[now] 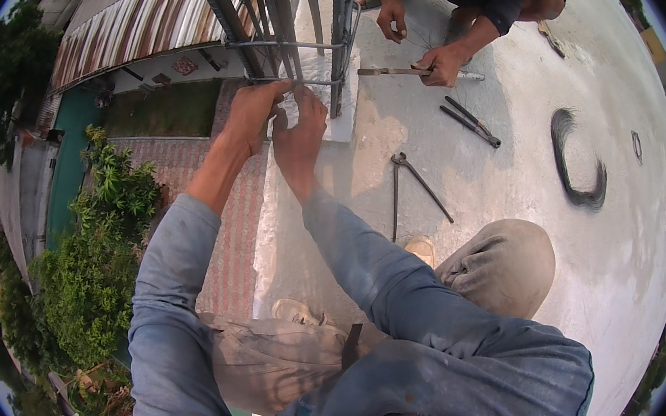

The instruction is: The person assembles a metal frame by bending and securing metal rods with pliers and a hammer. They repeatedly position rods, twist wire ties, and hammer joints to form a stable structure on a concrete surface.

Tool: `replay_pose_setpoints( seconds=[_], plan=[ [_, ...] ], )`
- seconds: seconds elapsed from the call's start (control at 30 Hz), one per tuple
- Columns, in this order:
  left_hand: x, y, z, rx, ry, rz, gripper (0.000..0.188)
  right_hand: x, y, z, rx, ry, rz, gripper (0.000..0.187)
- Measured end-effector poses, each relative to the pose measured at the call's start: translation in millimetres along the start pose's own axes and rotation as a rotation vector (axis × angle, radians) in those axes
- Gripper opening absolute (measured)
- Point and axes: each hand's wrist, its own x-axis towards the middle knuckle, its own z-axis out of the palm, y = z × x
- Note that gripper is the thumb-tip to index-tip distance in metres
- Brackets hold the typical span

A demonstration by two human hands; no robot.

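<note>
Side by side, my left hand (249, 119) and my right hand (299, 140) are raised to the foot of an upright rebar column (281, 18). Both hands are closed, with fingertips pinched close together just at the lower stirrup (324, 82). Whatever they pinch is too small to make out. A second stirrup (283, 44) rings the bars a little higher. To the right on the concrete lie spread pincers (416, 187). Farther off are more pincers (470, 120), lying with handles nearer together.
Across from me another person crouches, one hand (444, 65) gripping a thin flat bar (392, 70). A bundle of black wire (568, 167) lies at right on the concrete slab (510, 197). The slab's edge (261, 256) drops to a brick-paved yard (225, 260) and trees (83, 267).
</note>
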Motion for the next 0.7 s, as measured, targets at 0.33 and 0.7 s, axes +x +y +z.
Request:
replay_pose_setpoints(
  seconds=[0.33,0.7],
  plan=[
    [41,-41,-23,-0.406,-0.357,-0.112,0.028,30,11,-43,-0.153,-0.33,-0.244,0.046],
    [37,-51,-8,-0.449,-0.355,-0.17,0.026,144,24,-185,-0.668,-1.422,-0.371,0.035]
  ],
)
